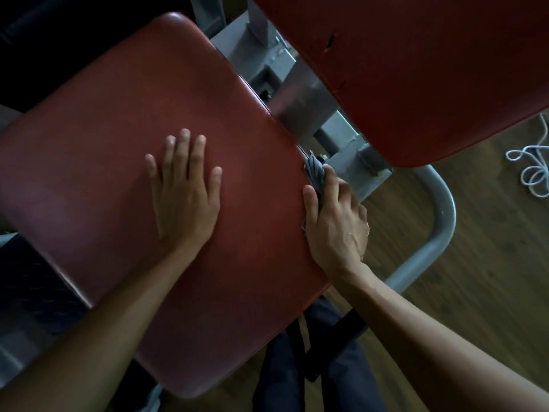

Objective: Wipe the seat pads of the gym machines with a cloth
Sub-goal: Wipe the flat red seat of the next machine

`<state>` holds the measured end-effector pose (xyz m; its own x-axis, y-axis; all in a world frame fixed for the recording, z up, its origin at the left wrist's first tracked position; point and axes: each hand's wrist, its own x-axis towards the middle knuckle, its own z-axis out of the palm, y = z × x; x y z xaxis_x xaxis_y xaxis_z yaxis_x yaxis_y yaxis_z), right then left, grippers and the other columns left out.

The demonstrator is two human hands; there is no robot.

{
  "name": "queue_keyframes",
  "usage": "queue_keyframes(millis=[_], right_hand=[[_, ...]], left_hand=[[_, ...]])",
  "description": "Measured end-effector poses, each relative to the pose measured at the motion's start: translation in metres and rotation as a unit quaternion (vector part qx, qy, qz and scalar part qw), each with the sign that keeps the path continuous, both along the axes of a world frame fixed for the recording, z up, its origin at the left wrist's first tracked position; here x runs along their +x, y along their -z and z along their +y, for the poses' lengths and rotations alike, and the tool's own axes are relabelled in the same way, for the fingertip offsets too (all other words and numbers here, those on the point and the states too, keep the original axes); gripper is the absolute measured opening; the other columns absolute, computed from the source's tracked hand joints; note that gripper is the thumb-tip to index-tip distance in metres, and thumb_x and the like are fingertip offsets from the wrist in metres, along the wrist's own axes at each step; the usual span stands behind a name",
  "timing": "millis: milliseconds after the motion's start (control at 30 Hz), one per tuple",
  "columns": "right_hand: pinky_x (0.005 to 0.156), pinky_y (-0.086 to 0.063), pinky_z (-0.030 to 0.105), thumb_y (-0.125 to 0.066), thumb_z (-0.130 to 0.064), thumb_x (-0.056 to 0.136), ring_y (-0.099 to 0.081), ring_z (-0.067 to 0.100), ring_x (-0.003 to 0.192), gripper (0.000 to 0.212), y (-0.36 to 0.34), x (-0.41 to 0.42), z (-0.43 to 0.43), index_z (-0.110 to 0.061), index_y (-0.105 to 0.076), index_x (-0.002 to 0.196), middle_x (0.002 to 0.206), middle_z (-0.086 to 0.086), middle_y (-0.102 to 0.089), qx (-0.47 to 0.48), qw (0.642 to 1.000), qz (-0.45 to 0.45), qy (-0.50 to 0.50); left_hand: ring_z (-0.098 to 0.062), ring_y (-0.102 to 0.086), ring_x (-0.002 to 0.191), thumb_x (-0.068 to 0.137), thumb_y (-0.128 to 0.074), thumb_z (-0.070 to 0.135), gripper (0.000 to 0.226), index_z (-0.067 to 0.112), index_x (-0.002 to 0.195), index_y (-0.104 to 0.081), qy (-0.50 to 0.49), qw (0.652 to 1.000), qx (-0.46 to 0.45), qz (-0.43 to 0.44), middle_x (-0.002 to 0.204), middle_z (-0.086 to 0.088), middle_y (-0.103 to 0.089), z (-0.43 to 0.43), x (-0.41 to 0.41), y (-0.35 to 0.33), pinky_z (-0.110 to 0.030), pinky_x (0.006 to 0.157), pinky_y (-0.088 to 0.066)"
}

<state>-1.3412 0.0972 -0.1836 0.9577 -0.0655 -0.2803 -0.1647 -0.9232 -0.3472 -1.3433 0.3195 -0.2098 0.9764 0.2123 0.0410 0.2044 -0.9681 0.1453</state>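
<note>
A large dark red seat pad [118, 120] fills the middle of the head view. My left hand [184, 188] lies flat on its top, fingers spread, holding nothing. My right hand [335, 221] grips a grey cloth [315, 171] and presses it against the pad's right side edge, thumb resting on the top surface. Most of the cloth is hidden under my fingers. A second red pad [416, 69], with small tears near its lower edge, stands tilted at the upper right.
A grey metal frame [300, 93] joins the two pads. A curved grey tube [439, 215] runs to the right of my right hand. A white cord [531, 171] lies coiled on the wooden floor [475, 278]. My dark trouser legs [297, 367] show below.
</note>
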Motion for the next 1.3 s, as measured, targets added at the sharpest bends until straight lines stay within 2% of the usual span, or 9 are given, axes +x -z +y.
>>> queue_keyframes(millis=[133,300,467,633,867,1033,1167,1300], right_hand=[[0.105,-0.038,0.047,-0.023,-0.057,0.102,-0.046,0.028,0.128,0.060,0.002,0.018,0.019,-0.023,-0.022,0.152,0.143,0.007,-0.045,-0.002,1.000,0.003,-0.021],[0.102,-0.039,0.048,-0.022,-0.058,0.101,-0.047,0.029,0.126,0.063,0.005,0.043,0.049,-0.019,-0.025,0.151,0.143,0.010,-0.046,-0.012,0.999,-0.019,-0.041],[0.109,-0.031,0.044,-0.021,-0.059,0.101,-0.042,0.030,0.133,0.065,0.011,0.076,0.083,-0.020,-0.019,0.153,0.146,0.013,-0.042,-0.016,0.998,-0.011,-0.052],[0.107,-0.033,0.045,-0.025,-0.058,0.101,-0.044,0.030,0.129,0.064,0.015,0.108,0.118,-0.020,-0.024,0.152,0.140,0.013,-0.047,-0.010,0.999,-0.031,-0.039],[0.105,-0.036,0.048,-0.024,-0.056,0.102,-0.045,0.032,0.129,0.063,0.014,0.145,0.156,-0.016,-0.027,0.150,0.141,0.015,-0.047,-0.002,0.996,-0.057,-0.065],[0.105,-0.034,0.046,-0.022,-0.056,0.101,-0.049,0.031,0.124,0.060,0.019,0.182,0.194,-0.020,-0.026,0.150,0.135,0.013,-0.051,0.014,0.994,-0.066,-0.083],[0.103,-0.040,0.049,-0.021,-0.059,0.100,-0.049,0.033,0.123,0.062,0.023,0.205,0.218,-0.023,-0.026,0.151,0.136,0.012,-0.048,0.023,0.993,-0.064,-0.093],[0.102,-0.037,0.048,-0.023,-0.058,0.100,-0.046,0.030,0.126,0.058,0.023,0.228,0.237,-0.024,-0.033,0.147,0.137,0.010,-0.048,0.017,0.988,-0.070,-0.135]], left_hand=[[-0.029,-0.022,0.149,0.104,-0.031,0.045,0.058,0.013,0.152,-0.031,0.002,1.000,0.009,-0.003,0.160,-0.010,-0.028,0.026,0.012,0.000,-0.054,0.121,-0.013],[-0.029,-0.019,0.150,0.103,-0.032,0.046,0.058,0.015,0.153,-0.030,-0.059,0.998,-0.012,-0.017,0.162,-0.009,-0.025,0.056,0.037,-0.001,-0.052,0.122,-0.009],[-0.026,-0.018,0.151,0.103,-0.027,0.053,0.062,0.018,0.155,-0.026,-0.075,0.997,0.022,-0.010,0.162,-0.008,-0.023,0.069,0.044,0.004,-0.052,0.122,-0.010],[-0.026,-0.021,0.150,0.104,-0.029,0.051,0.061,0.017,0.154,-0.028,-0.077,0.996,0.044,-0.019,0.161,-0.008,-0.026,0.066,0.044,0.006,-0.053,0.121,-0.016],[-0.026,-0.020,0.150,0.104,-0.032,0.049,0.061,0.015,0.154,-0.030,-0.072,0.997,0.030,-0.011,0.161,-0.009,-0.027,0.068,0.045,0.004,-0.055,0.120,-0.017],[-0.026,-0.019,0.151,0.104,-0.033,0.050,0.061,0.015,0.154,-0.029,-0.071,0.997,0.024,0.000,0.162,-0.009,-0.025,0.068,0.045,0.002,-0.055,0.120,-0.016],[-0.026,-0.019,0.151,0.103,-0.034,0.050,0.062,0.015,0.154,-0.031,-0.070,0.997,0.027,0.007,0.162,-0.009,-0.024,0.070,0.045,0.001,-0.056,0.119,-0.017],[-0.026,-0.021,0.150,0.102,-0.036,0.050,0.061,0.015,0.152,-0.034,-0.071,0.997,0.022,0.006,0.161,-0.009,-0.027,0.069,0.047,0.001,-0.056,0.119,-0.020]])
